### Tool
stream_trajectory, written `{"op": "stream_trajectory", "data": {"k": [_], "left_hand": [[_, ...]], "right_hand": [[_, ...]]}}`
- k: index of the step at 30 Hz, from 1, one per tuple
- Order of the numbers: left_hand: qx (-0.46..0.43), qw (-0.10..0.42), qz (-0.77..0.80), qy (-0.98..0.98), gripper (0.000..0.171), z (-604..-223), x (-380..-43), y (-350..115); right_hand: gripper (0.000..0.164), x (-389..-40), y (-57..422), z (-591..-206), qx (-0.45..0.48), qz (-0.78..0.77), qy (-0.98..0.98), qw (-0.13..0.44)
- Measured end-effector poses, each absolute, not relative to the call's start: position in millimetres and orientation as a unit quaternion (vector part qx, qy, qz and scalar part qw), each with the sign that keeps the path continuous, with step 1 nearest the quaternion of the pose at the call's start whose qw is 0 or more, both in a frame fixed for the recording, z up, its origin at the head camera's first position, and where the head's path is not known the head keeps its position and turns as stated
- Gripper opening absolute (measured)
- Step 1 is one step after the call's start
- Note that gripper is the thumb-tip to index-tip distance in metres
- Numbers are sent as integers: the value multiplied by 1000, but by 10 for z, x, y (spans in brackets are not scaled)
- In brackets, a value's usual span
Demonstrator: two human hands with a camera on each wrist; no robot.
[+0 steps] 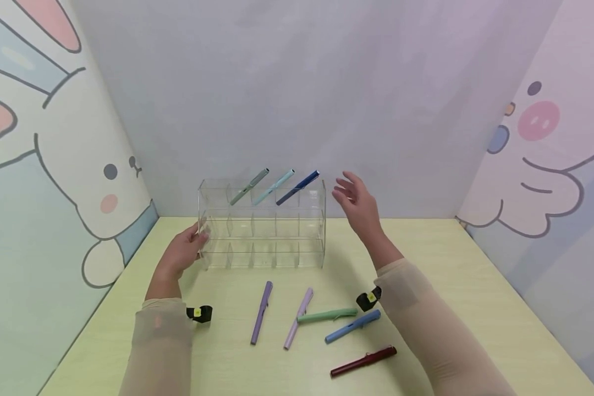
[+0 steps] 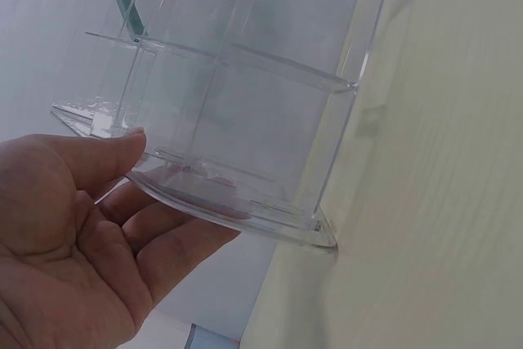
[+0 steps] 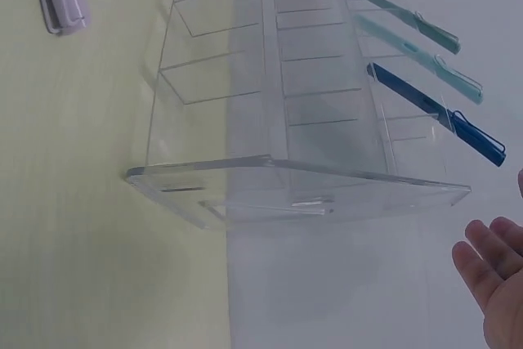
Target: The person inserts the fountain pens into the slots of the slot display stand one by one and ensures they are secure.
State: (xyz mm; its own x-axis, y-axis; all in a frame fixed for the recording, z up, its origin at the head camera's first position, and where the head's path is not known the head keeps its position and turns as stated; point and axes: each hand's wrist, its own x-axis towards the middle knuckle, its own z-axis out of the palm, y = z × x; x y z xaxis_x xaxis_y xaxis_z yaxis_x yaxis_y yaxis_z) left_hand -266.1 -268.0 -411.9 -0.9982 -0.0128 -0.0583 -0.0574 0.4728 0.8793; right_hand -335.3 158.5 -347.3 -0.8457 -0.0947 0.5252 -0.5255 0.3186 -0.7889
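Observation:
A clear acrylic pen rack (image 1: 262,238) with three tiers of small compartments stands toward the back of the table. Three pens lean in its top tier: a grey-green pen (image 1: 249,187), a pale blue pen (image 1: 274,187) and a dark blue pen (image 1: 298,187). My left hand (image 1: 180,250) holds the rack's left side panel; in the left wrist view its thumb and fingers are on either side of the panel's edge. To the right of the rack's top, my right hand (image 1: 358,206) is raised, fingers relaxed and nothing in them, apart from the dark blue pen.
In front of the rack lie a purple pen (image 1: 262,312), a lilac pen (image 1: 293,330), a green pen (image 1: 328,315) overlapping the lilac one, a blue pen (image 1: 353,326) and a dark red pen (image 1: 363,361). Cartoon-printed walls (image 1: 114,181) enclose the table's sides.

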Motion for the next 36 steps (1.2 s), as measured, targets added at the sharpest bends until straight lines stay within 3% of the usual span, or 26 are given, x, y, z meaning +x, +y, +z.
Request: {"op": "stream_trajectory", "data": {"k": [9,18,36], "left_hand": [[-17,24,512,858,58,-4129,-2665,-2697],[-13,22,515,857,58,-4137,-2681,-2691],[-18,20,515,857,59,-4132,-2643,-2679]], "right_hand": [[63,-2854,1867,-3522,161,568,-788,174],[68,-2743,2224,-3777,164,511,-830,152],[68,-2563,2479,-3603,171,436,-881,68]]}}
